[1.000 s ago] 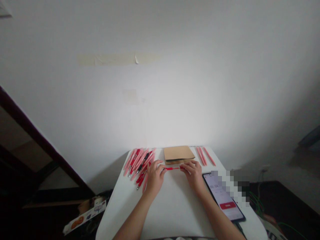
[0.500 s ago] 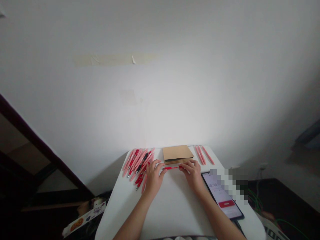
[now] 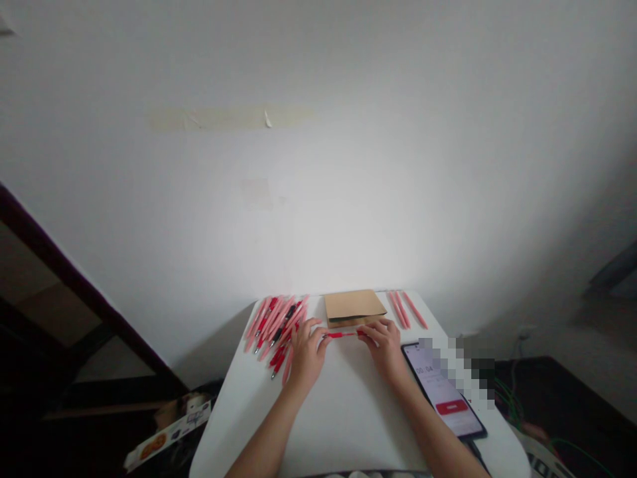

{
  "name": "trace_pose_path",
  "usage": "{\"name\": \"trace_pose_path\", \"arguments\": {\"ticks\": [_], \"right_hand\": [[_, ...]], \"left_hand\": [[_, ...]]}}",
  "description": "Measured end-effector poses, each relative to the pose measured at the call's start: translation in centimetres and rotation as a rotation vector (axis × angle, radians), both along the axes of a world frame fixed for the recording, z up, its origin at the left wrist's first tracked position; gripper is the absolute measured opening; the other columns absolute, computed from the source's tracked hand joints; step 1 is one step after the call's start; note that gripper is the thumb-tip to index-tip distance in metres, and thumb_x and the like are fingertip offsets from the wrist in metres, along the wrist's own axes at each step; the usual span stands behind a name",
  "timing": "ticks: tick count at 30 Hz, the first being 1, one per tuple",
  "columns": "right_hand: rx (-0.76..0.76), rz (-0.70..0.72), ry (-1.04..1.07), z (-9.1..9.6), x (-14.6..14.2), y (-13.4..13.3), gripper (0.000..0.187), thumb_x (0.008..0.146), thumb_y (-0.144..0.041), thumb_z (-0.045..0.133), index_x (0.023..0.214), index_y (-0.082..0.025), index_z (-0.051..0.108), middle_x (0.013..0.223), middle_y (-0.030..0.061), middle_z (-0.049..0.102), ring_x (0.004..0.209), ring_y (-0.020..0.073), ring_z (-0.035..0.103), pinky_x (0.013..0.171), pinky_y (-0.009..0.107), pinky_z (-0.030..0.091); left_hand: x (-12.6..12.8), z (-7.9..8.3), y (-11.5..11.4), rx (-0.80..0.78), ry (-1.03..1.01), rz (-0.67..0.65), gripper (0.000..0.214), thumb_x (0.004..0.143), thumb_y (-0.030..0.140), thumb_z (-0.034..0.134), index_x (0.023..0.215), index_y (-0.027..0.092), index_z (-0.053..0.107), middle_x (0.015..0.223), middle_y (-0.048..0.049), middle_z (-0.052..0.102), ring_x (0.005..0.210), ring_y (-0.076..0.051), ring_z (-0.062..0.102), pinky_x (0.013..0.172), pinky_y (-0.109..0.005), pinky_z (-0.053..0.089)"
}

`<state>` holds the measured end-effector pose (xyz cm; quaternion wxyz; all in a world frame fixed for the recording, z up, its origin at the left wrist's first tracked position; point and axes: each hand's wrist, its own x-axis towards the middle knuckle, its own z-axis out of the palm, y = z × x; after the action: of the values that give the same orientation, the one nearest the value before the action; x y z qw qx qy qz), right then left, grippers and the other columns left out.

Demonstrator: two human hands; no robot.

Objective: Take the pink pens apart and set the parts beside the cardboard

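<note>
Red pen (image 3: 336, 335) held crosswise over the white table (image 3: 343, 411);
Left hand (image 3: 307, 353) pinches one end, right hand (image 3: 384, 346) the other, both closed on it; a brown booklet (image 3: 354, 304) lies just beyond; a pile of pens (image 3: 279, 322) (mostly pink) lies by the left hand; three pink pens (image 3: 399, 310) and a phone (image 3: 444, 390) lie to the right.

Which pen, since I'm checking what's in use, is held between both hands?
The red pen crosswise between the left hand and right hand; the others lie in the pile at left or the pink trio at right.
</note>
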<state>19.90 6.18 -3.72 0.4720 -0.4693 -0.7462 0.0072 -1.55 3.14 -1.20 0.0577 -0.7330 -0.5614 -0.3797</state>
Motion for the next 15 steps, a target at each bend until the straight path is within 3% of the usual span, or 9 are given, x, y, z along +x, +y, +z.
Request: {"name": "trace_pose_path", "arguments": {"ticks": [11,15], "right_hand": [[-0.012,0.013,-0.002,0.35,-0.01,-0.24,0.016,0.091,-0.033,0.059,0.095,-0.031,0.074,0.089,0.0037,0.071,0.098,0.0253,0.053,0.085,0.040,0.041],[-0.019,0.015,-0.004,0.30,0.03,-0.17,0.016,0.091,-0.033,0.059,0.094,-0.031,0.075,0.088,0.0036,0.071,0.098,0.0253,0.053,0.085,0.041,0.041]], "left_hand": [[0.00,-0.17,-0.04,-0.020,-0.003,0.021,0.022,0.095,0.030,0.048,0.085,0.023,0.066,0.115,-0.0052,0.063,0.113,-0.024,0.054,0.106,-0.053,0.035],[-0.01,-0.04,0.08,-0.008,-0.030,-0.001,0.015,0.092,0.033,0.054,0.096,0.025,0.066,0.113,-0.0062,0.063,0.112,-0.024,0.055,0.105,-0.054,0.037]]}}
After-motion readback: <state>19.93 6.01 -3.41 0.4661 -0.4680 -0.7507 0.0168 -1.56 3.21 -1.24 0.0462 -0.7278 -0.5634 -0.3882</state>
